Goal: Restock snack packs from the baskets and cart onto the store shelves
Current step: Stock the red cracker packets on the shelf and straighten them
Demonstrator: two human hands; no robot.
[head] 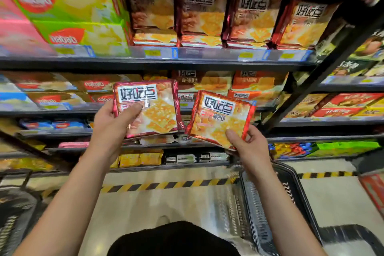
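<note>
Between the two raised arms: two cracker packs held up in front of the store shelves, side by side, their near edges close but apart.
Left hand [113, 122]: grips the left pack [147, 108] at its lower left corner, thumb pressed across the front face, fingers curled behind the left edge.
Left pack: dark red border, white label with black characters, cracker picture; nearly upright, front facing the camera.
Right hand [248, 143]: pinches the right pack [220, 117] at its bottom edge, thumb on the front, fingers wrapped round the right side and back.
Right pack: orange-red border, same label style; tilted clockwise, sitting slightly lower than the left pack.
Upper shelf [158, 61]: a row of matching packs [202, 13] standing upright with more lying flat beneath them, price tags along the front rail.
Upper shelf, left end: green and yellow boxes [68, 16] with a red logo, a pink box just beside them.
Lower shelves: rows of orange, brown and blue snack packs, blurred.
Floor: pale tiles with a yellow-and-black striped tape line [166, 185] running along the foot of the shelving.
Lower right: a black basket [286, 189], below the right forearm; contents too blurred to tell.
Lower left: part of another dark basket [14, 212], blurred.
</note>
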